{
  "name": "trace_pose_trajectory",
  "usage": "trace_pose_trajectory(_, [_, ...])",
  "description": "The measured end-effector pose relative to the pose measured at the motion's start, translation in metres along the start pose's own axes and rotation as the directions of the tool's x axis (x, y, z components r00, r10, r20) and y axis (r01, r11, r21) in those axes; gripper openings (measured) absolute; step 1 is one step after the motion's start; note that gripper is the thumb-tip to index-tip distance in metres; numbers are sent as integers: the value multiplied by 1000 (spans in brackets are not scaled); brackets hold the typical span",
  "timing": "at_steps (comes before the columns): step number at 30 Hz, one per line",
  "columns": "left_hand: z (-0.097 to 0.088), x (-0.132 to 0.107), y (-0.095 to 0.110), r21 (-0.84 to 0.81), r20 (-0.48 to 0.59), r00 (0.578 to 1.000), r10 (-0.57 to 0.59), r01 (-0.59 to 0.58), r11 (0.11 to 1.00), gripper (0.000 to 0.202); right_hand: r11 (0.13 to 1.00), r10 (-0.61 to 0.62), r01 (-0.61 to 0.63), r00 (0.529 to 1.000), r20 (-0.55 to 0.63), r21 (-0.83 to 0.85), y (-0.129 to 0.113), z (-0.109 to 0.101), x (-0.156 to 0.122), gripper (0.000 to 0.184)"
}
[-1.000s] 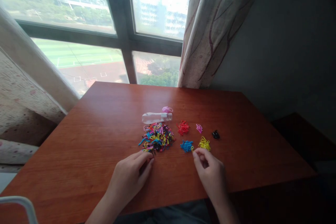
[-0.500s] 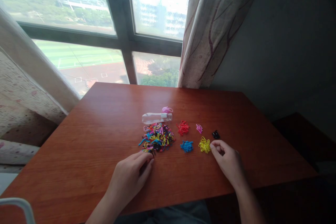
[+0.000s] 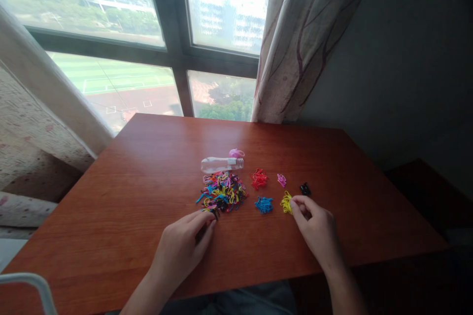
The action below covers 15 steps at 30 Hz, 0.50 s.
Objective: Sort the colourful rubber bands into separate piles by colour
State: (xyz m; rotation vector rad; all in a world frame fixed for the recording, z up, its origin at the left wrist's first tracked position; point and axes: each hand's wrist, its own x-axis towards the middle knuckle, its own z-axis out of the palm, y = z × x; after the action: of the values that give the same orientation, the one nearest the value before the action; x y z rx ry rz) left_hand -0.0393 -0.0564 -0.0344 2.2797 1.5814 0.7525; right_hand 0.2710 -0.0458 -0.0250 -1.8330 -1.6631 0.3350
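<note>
A mixed pile of small coloured rubber bands [image 3: 225, 192] lies on the table. My left hand [image 3: 186, 238] rests at its near edge, thumb and fingers closed around a bit of black rubber band that shows at the fingertips. Over on the right, my right hand [image 3: 312, 219] has its fingertips pinched together at the yellow rubber bands [image 3: 286, 203], covering part of that heap; whether a band is between them is hidden. Separate small heaps of blue bands [image 3: 263, 204], red bands [image 3: 258, 178], pink bands [image 3: 281, 180] and black bands [image 3: 305, 189] lie nearby.
A clear plastic bottle [image 3: 218, 165] lies on its side behind the mixed pile, with a pink object [image 3: 236, 153] beside its neck. The wooden table [image 3: 129, 197] reaches to a window with curtains [image 3: 284, 59]. A white curved bar [image 3: 33, 280] stands at the lower left.
My right hand has shifted slightly left, over the yellow heap, and now hides more of it. The left hand stays almost where it was.
</note>
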Motion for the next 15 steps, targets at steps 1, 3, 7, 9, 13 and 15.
trace_pose_trajectory(1, [0,0,-1,1,-11,1000,-6,6,1000,17,1000,-20,19,1000,14,19,-7,5,-4,31])
trace_pose_trajectory(3, [1,0,-2,10,-32,999,-21,21,1000,17,996,-70,66,996,63,62,-22,17,-13,27])
trace_pose_trajectory(7, [2,-1,-4,39,-43,998,-56,57,998,17,978,-164,136,969,187,157,-52,45,-31,19])
trace_pose_trajectory(9, [2,-1,-4,49,-32,997,-72,74,996,17,975,-195,165,954,225,148,-64,57,-38,16])
trace_pose_trajectory(13, [3,-1,-3,62,4,996,-85,85,994,17,973,-229,219,945,233,68,-78,71,-43,15])
trace_pose_trajectory(15, [3,0,-3,72,16,997,-77,76,994,17,973,-231,226,946,225,46,-79,74,-43,16])
